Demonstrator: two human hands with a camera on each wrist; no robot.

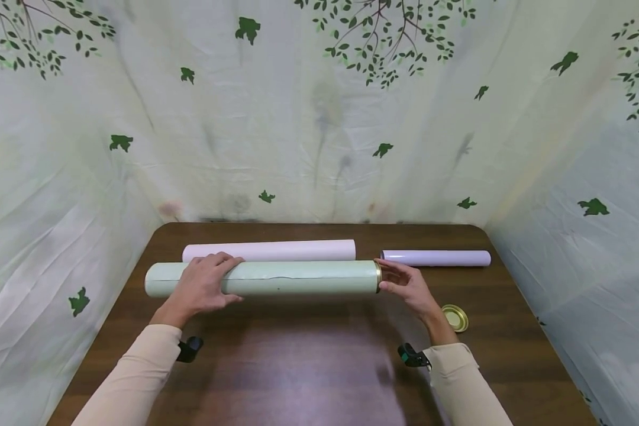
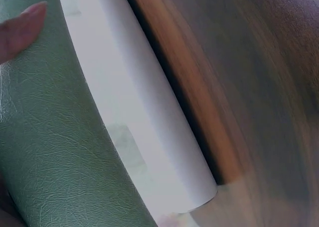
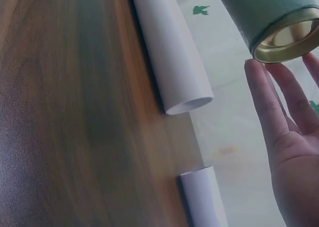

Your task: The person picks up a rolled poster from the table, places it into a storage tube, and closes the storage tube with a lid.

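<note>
A long pale green tube (image 1: pixel 303 278) lies crosswise in front of me, seemingly raised off the tabletop. My left hand (image 1: pixel 205 284) grips it near its left end, with the thumb below and the fingers over the top. At the other end, a gold metal rim (image 3: pixel 284 56) surrounds the open mouth. My right hand (image 1: pixel 411 291) is at this rim, its extended fingers (image 3: pixel 261 90) touching or nearly touching the edge. A round gold lid (image 1: pixel 455 318) lies on the table beside the right wrist. In the left wrist view, most of the left hand is out of sight.
Behind the tube, a long white paper roll (image 1: pixel 298 251) rests on the brown wooden table (image 1: pixel 298 367). A shorter, thinner pale roll (image 1: pixel 436 258) lies to its right. White curtains (image 1: pixel 298 148) with printed leaves surround the table's back and sides.
</note>
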